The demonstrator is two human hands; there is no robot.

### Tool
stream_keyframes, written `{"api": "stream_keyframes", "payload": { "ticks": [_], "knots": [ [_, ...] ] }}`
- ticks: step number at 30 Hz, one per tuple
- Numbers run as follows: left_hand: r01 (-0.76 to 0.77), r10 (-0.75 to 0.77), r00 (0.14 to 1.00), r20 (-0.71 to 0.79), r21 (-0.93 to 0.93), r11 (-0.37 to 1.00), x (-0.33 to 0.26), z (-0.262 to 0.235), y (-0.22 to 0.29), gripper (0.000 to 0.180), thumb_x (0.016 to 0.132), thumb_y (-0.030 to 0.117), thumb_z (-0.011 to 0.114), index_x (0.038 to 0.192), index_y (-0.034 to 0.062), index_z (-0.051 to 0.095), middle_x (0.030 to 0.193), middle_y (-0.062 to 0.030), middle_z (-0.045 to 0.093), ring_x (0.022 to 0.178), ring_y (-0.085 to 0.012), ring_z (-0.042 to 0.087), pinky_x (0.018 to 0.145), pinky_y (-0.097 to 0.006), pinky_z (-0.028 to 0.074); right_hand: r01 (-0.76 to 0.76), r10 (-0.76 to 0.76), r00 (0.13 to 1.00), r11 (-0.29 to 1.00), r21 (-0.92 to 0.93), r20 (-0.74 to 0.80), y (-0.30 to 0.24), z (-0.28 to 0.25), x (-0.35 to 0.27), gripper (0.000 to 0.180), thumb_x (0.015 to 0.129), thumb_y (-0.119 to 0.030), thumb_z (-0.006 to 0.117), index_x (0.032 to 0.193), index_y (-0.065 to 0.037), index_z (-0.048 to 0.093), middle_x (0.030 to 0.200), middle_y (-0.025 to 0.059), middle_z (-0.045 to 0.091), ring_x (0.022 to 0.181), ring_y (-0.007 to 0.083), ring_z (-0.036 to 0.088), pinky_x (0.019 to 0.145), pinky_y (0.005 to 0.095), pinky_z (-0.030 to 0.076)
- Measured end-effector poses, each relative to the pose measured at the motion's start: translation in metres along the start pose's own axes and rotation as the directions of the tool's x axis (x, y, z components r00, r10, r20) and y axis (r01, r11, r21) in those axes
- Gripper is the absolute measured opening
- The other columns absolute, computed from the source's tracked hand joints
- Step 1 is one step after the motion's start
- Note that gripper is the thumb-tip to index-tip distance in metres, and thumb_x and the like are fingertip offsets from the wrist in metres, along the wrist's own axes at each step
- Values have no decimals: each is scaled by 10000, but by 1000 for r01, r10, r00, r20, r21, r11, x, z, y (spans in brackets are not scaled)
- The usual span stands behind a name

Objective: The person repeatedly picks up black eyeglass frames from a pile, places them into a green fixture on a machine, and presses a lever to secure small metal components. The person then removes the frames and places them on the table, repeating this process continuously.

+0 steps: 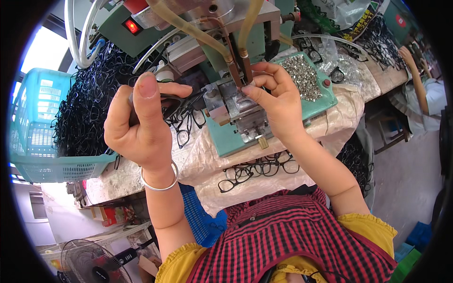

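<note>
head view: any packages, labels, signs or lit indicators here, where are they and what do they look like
Red lit square indicator: upper left, on the green machine housing.
Clear plastic bags with dark printing: top right, crumpled behind the bench.
Red and yellow cardboard box: lower left, under the bench.
Round red sticker: far top right, on a green surface.

Single view: head-worn fisheye camera, left of a pair, looking steeply down and forward from just above the person's chest. Close range: forearms enter from the lower edge, hands sit at upper centre. Straight edges of the surface (264,181) bow toward the rim; black corners ring the circular field. Floor shows at lower left and right. No second view supplied.
</note>
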State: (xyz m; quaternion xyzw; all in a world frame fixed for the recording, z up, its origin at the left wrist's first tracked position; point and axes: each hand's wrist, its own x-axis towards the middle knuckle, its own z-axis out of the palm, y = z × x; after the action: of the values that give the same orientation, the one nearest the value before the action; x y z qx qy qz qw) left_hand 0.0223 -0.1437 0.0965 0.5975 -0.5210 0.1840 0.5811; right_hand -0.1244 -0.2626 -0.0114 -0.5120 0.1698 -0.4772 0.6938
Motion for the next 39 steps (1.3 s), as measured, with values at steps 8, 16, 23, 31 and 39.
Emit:
{"api": "stream_keyframes", "payload": {
  "ticks": [8, 16, 23, 31, 39],
  "knots": [
    [-6, 6, 1000, 6, -7, 1000, 1, 0, 0, 480, 1052, 333, 506, 663, 59, 568, 690, -94, 731, 488, 15, 320, 471, -186, 238, 6, -4, 1000, 996, 84, -24, 3, 1, -4, 431, 848, 6, 716, 1226, 46, 511, 903, 26, 694, 880, 74, 611, 855, 229, 450],
    [-15, 15, 1000, 22, 16, 1000, -1, -2, 2, 477, 1059, 320, 488, 685, 42, 590, 697, -95, 730, 485, 3, 339, 475, -190, 239, -43, 44, 999, 987, 158, -6, -7, 9, -6, 388, 852, 35, 701, 1202, 29, 534, 940, 45, 678, 877, 100, 629, 822, 234, 482],
    [-80, 80, 982, -170, 4, 997, -46, -26, 12, 623, 1077, 412, 367, 704, -29, 600, 698, -168, 702, 482, -123, 554, 443, -188, 324, 39, -54, 977, 996, -79, -204, -8, -20, -2, 165, 862, -3, 707, 1015, 18, 651, 928, 54, 698, 865, 81, 629, 786, 214, 485],
    [130, -116, 986, -117, 121, 984, -52, -30, -9, 492, 1072, 316, 445, 658, 50, 425, 705, -187, 699, 541, -157, 620, 521, -214, 432, 255, -266, 963, 853, -455, 41, -11, -23, 3, 123, 866, -15, 666, 976, -17, 722, 963, 42, 709, 953, 130, 631, 878, 269, 492],
    [54, -49, 996, -79, 59, 997, -8, 6, 9, 455, 1042, 333, 532, 685, 52, 564, 716, -78, 736, 512, -14, 351, 505, -190, 273, 151, -142, 987, 979, -135, 74, -8, 2, 1, 470, 829, 38, 672, 1255, 40, 472, 951, 67, 651, 938, 113, 606, 894, 258, 457]
  ]
}}
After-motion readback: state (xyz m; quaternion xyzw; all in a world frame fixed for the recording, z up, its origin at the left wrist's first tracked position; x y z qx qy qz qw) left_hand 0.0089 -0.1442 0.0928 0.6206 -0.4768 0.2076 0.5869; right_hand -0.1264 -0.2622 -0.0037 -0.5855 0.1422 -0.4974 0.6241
